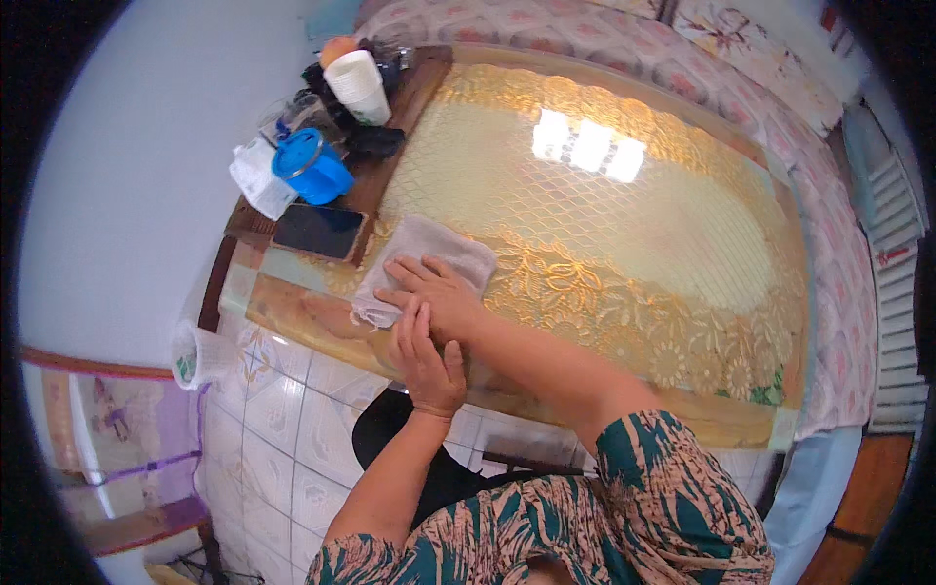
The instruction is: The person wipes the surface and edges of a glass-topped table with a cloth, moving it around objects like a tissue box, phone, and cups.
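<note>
Along the near edge of the long table (585, 210), towards its near-left corner, that's where all the action sits! The top wears a gold-patterned cover, glossy enough to throw back bright window light. Over on the left edge, a dark wooden board (417, 93) runs from the far-left corner down towards us.

And here's the centrepiece: a folded cloth (414, 244), pale mauve-grey, lying flat just beside the board's near end, one corner at the table's near edge. It looks light and soft, likely limp once lifted, and nothing about it seems fragile. On that shiny cover it would probably slide easily, layers shifting unless pinned. The best hold, I'd say, is the far-right folded corner, all layers pinched together, or a flat palm across the middle.

The right hand (444, 300) has it palm down, fingers spread, pressing rather than gripping. The left hand (429, 366) comes in at the near edge, fingers extended and grasping nothing visible, tips right by the right hand; whether they touch, I can't tell.

Up on the board, a blue mug (314, 174), then a dark-screened phone (319, 232) at its near end. Smallest of all, loose threads (363, 318) trail from the cloth's near-left corner.
</note>
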Action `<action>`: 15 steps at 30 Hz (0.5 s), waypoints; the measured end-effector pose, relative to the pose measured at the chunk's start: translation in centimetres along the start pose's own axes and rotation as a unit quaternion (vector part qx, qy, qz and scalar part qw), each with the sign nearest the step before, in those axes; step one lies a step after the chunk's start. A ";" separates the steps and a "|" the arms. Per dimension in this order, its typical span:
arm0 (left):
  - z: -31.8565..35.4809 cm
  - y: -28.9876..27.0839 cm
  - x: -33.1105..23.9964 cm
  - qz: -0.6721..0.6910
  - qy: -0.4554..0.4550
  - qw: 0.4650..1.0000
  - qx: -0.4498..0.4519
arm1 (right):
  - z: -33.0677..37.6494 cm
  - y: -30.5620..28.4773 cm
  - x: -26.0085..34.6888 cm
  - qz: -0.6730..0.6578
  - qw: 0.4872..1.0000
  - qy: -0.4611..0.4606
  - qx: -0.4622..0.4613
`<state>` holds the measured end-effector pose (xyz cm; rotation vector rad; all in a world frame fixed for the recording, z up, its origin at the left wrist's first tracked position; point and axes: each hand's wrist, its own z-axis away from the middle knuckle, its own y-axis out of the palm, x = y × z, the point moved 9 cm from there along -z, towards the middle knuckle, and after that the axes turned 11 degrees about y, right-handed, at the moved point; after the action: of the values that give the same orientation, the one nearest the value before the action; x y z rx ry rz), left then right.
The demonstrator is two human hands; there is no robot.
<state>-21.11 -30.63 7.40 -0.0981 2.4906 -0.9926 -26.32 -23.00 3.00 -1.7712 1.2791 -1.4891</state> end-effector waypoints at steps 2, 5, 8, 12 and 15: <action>0.2 0.2 0.1 -0.023 0.007 1.000 -0.001 | 0.6 -1.0 -2.2 0.000 0.999 0.034 -0.001; 0.4 0.5 0.9 -0.027 0.002 1.000 0.015 | 3.5 -6.2 -9.0 0.031 0.984 0.169 -0.038; 0.8 0.9 1.3 -0.031 -0.003 0.999 0.011 | 11.5 -13.4 -17.0 0.121 0.940 0.308 -0.082; 0.8 1.3 1.0 -0.011 -0.010 1.000 0.001 | 29.9 -22.9 -25.3 0.246 0.845 0.448 -0.157; 0.8 1.9 0.9 -0.025 0.006 1.000 0.003 | 44.6 -28.0 -25.3 0.281 0.718 0.596 -0.224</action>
<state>-21.36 -29.89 5.27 -0.1537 2.5070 -1.0242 25.99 2.91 1.65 -0.2143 2.6363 -2.0247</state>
